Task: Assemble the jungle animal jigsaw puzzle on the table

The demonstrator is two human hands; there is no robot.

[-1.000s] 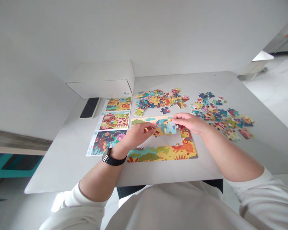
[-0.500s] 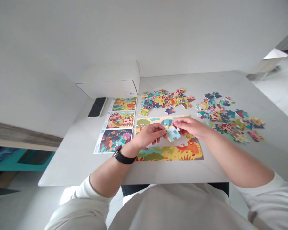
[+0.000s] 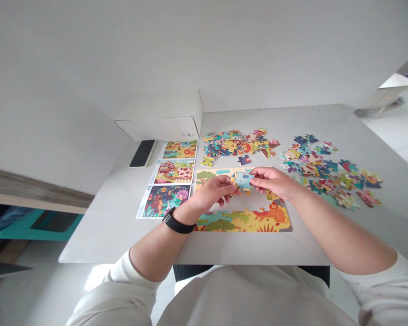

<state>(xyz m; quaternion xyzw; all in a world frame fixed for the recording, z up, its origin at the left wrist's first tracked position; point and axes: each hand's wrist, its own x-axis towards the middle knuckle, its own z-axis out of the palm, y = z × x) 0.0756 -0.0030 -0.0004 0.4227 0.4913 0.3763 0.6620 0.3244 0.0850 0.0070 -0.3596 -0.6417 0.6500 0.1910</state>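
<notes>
A light blue puzzle piece (image 3: 243,179) is pinched between my left hand (image 3: 213,191) and my right hand (image 3: 274,181), just above a partly built jigsaw (image 3: 245,219) on the white table (image 3: 122,226). The jigsaw has a finished bottom strip with a crocodile and a lion, and a gap in its middle under my hands. A black watch sits on my left wrist. Both hands have fingers closed on the piece.
Two heaps of loose pieces lie behind the jigsaw: one at centre (image 3: 236,145), one to the right (image 3: 326,170). A sheet with three reference pictures (image 3: 172,176) lies left, next to a phone (image 3: 142,153) and a white box (image 3: 159,115).
The blue piece was lowered and tilted over the gap half a second ago, and is now lifted back up and held level between both hands. The view shifted slightly.
</notes>
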